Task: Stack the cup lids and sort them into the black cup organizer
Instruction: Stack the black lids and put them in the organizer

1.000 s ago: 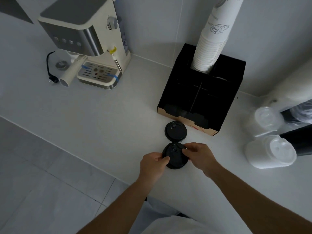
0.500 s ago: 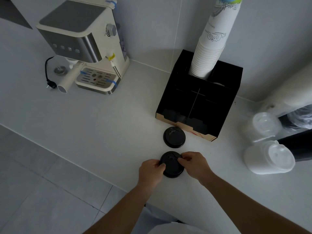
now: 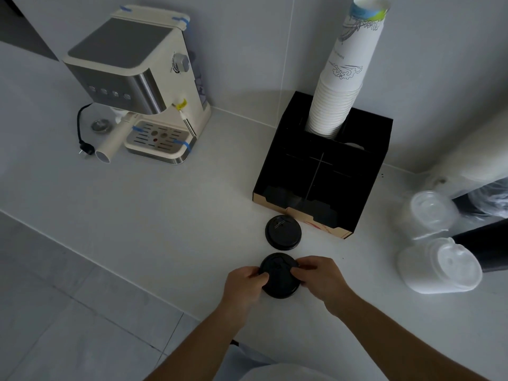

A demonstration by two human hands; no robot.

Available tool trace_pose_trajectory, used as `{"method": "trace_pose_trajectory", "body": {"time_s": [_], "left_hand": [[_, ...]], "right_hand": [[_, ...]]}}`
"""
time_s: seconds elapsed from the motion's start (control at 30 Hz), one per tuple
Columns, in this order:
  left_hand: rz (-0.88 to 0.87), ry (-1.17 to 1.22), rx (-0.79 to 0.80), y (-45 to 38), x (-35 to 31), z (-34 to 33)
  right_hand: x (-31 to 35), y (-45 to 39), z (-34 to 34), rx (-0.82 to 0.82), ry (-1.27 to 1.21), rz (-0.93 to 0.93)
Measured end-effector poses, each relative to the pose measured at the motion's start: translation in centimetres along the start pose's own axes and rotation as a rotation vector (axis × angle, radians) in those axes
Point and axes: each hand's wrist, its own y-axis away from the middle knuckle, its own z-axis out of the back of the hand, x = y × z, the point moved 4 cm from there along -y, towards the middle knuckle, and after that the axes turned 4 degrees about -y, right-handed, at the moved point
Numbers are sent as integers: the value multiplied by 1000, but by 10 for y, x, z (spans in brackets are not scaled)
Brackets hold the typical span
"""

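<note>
Left hand: closed round the left edge of the near black lid, fingers curled onto its rim.
Right hand: closed on the right edge of the same lid, fingertips pressed on its top.
Near black lid: held between both hands close to the front edge of the tabletop; whether it is one lid or several nested, and whether it touches the surface, I cannot tell.
Far black lid: lies flat on the tabletop, untouched, just beyond the held one and just in front of the organizer.
Black cup organizer: stands at the back near the wall corner, with divided compartments; its front compartments look dark and their contents are unclear.
Paper cups: a tall white stack rising from a rear compartment of the organizer.
White lids: two sleeves lying on their sides at the right of the tabletop, well apart from the hands.
Coffee machine: cream and steel, at the back left, well apart from the organizer.
</note>
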Motion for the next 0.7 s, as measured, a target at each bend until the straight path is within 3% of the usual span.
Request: {"method": "trace_pose_trajectory", "body": {"time_s": [0.2, 0.3, 0.47, 0.7], "left_hand": [[-145, -162, -62, -13, -37, 5], [-124, -92, -93, -21, -49, 6], [-228, -280, -162, -37, -71, 3], [-272, -351, -155, -50, -75, -1]], "right_hand": [[30, -12, 9, -76, -36, 105], [42, -19, 12, -109, -63, 156], [54, -33, 13, -107, -76, 188], [54, -44, 12, -78, -26, 195]]}}
